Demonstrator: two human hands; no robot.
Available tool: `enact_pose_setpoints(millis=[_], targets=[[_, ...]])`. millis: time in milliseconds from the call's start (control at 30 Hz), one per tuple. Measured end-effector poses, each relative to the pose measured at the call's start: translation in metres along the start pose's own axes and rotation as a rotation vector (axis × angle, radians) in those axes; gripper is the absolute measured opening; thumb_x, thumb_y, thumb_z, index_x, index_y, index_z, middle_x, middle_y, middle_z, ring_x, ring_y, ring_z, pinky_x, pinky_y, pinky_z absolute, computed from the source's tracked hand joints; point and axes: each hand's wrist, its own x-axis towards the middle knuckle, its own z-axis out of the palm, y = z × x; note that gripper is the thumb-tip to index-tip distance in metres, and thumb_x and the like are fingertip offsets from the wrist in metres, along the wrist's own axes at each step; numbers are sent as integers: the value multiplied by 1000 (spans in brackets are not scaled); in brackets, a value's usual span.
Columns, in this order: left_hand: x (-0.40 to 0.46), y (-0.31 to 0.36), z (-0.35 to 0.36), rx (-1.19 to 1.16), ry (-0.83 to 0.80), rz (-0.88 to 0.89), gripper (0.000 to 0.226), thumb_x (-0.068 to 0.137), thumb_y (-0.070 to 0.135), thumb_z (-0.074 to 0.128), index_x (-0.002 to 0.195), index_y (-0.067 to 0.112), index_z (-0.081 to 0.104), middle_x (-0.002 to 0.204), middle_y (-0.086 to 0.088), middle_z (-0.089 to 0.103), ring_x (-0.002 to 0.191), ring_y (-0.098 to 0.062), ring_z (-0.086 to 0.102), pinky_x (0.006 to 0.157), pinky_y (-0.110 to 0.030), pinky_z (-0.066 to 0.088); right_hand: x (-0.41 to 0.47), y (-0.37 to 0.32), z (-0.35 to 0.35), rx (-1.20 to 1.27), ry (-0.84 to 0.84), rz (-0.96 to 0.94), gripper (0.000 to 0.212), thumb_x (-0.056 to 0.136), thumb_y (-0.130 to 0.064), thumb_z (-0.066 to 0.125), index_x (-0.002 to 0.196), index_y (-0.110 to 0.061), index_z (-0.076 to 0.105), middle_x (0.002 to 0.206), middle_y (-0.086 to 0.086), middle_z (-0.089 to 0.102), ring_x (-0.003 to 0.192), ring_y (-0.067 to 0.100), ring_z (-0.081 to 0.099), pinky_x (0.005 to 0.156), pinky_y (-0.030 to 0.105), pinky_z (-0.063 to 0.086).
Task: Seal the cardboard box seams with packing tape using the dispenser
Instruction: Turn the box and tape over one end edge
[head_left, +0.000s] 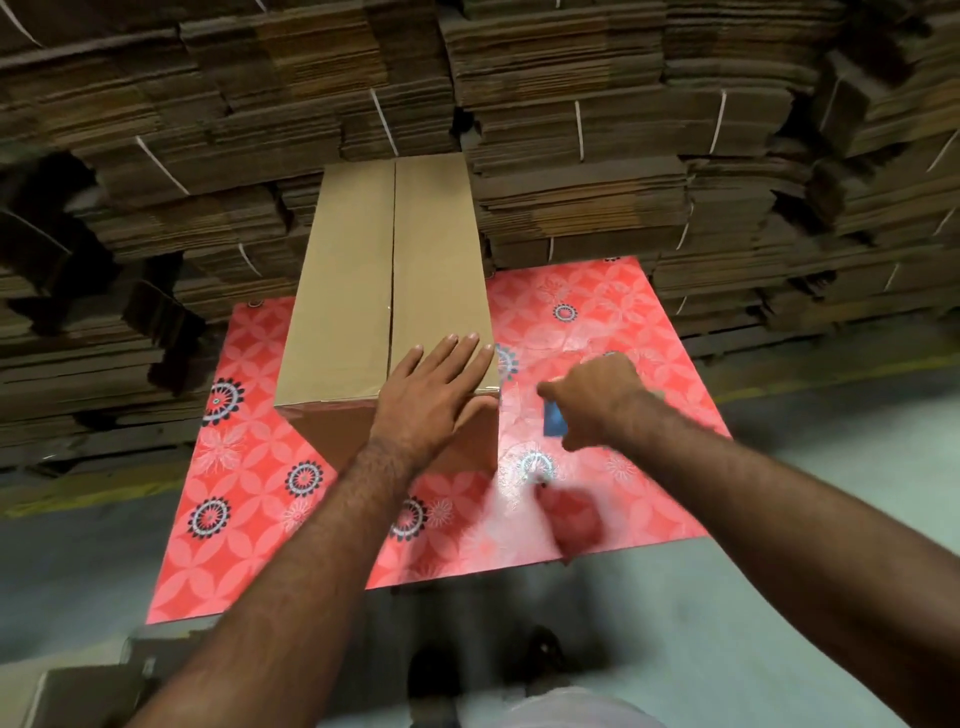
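The left hand (434, 395) lies flat, fingers spread, on the near right corner of the cardboard box (384, 291), thumb over its edge, holding nothing. At three o'clock from it, the right hand (597, 400) is curled around a blurred blue tape dispenser (555, 418), off the box, above the red patterned tabletop (260, 467).

No words, numbers or signs can be read here — the cardboard box (384, 280) is plain brown, and the red table cover (597, 322) shows only flower and wheel shapes — no letters.
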Motion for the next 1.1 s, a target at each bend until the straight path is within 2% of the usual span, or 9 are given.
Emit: enact_pose_setpoints(millis=[200, 367, 533, 733, 800, 900, 967, 1033, 1100], targets=[[-1, 0, 2, 36, 22, 17, 61, 100, 57, 32, 149, 22, 40, 155, -2, 42, 139, -24, 43, 107, -48, 40, 12, 1, 86, 304, 76, 265, 76, 80, -79, 50, 140, -37, 29, 102, 6, 67, 90, 30, 68, 65, 34, 46], [0, 0, 6, 72, 54, 18, 62, 101, 58, 33, 152, 22, 36, 157, -1, 37, 142, -24, 40, 109, -48, 37, 32, -11, 139, 691, 67, 484, 65, 92, -44, 48, 151, -29, 25, 113, 20, 58, 97, 41, 61, 77, 44, 50], [-1, -2, 9, 90, 84, 25, 62, 102, 55, 32, 154, 21, 32, 159, -2, 34, 143, -24, 38, 111, -48, 35, 34, -32, 176, 613, 64, 596, 62, 95, -18, 46, 154, -16, 27, 131, 22, 53, 117, 38, 54, 91, 44, 46], [-2, -1, 12, 104, 93, 16, 62, 102, 56, 36, 155, 23, 29, 160, 0, 31, 145, -22, 35, 113, -46, 33, 39, -58, 189, 481, -67, 595, 65, 100, -8, 36, 158, -9, 5, 151, 25, 35, 127, 34, 48, 93, 47, 46], [-3, -1, 11, 107, 81, 17, 63, 102, 56, 36, 155, 23, 29, 161, 0, 30, 145, -22, 34, 113, -46, 32, 38, -63, 192, 537, -64, 601, 59, 104, -13, 29, 158, -10, 5, 152, 26, 33, 130, 35, 44, 97, 48, 42], [-2, -1, 8, 109, 81, 17, 63, 102, 56, 35, 154, 22, 30, 160, 0, 31, 145, -22, 35, 112, -47, 33, 35, -64, 189, 639, -22, 607, 62, 102, -49, 8, 155, -19, 19, 153, 19, 32, 137, 39, 32, 111, 56, 27], [-3, 0, 8, 102, 70, 17, 63, 102, 57, 33, 154, 22, 31, 160, -1, 33, 144, -22, 36, 112, -47, 34, 35, -62, 181, 622, -53, 613, 62, 103, -42, 19, 157, -12, 11, 150, 24, 34, 132, 40, 39, 107, 53, 36], [-2, 0, 7, 83, 62, 9, 63, 102, 57, 32, 153, 21, 32, 159, -1, 33, 144, -23, 37, 112, -48, 34, 35, -58, 162, 582, -135, 607, 71, 98, -18, 40, 156, -2, 4, 141, 30, 42, 122, 38, 50, 92, 41, 48], [-2, -1, 4, 60, 25, 13, 64, 101, 56, 32, 153, 20, 31, 160, -2, 33, 144, -24, 36, 112, -48, 34, 24, -54, 130, 673, -71, 668, 62, 93, -12, 47, 151, -1, 26, 133, 26, 52, 117, 37, 55, 88, 37, 47]])
